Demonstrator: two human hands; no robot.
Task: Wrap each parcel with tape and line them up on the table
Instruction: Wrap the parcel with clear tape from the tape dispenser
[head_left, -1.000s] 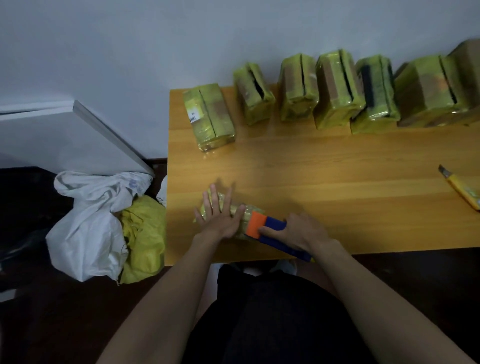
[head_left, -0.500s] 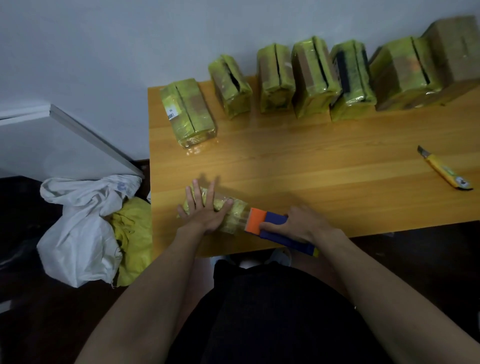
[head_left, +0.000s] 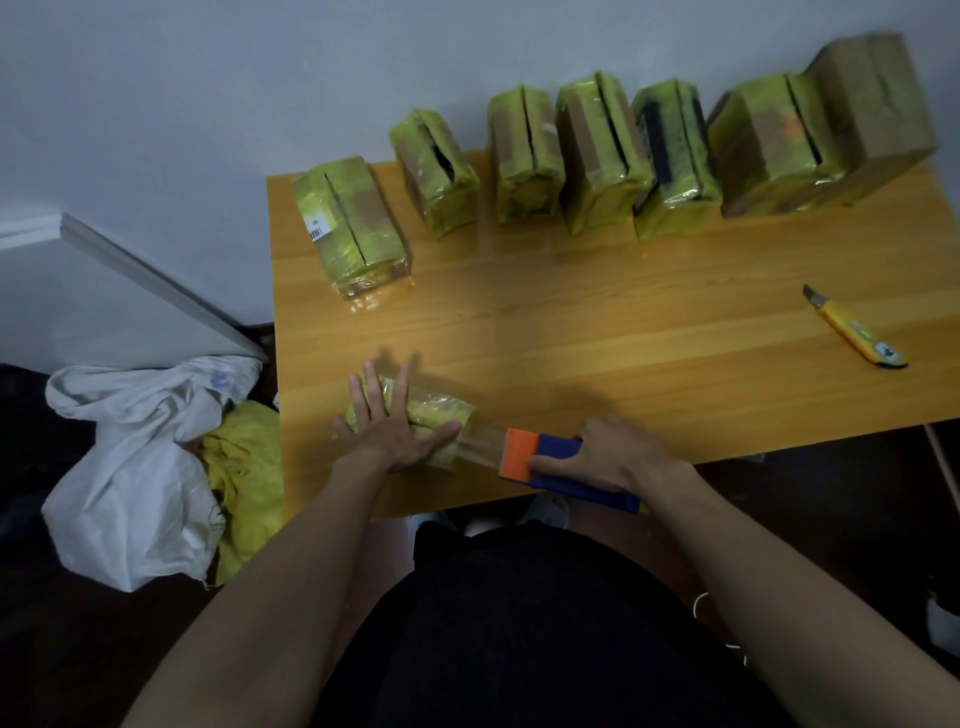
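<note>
Left hand (head_left: 387, 428) flat, pressing parcel (head_left: 441, 415) — right hand (head_left: 605, 457) gripping tape dispenser (head_left: 550, 462)

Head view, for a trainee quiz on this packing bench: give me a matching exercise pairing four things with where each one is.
Things:
1. yellow utility knife
2. orange and blue tape dispenser
3. small yellow-taped parcel
4. white woven sack

Places:
A. under the flat left hand
B. on the floor, left of the wooden table
C. gripped in the right hand
D. lying alone at the table's right side

Pairs: 1-D, 2-C, 3-A, 4-B
</note>
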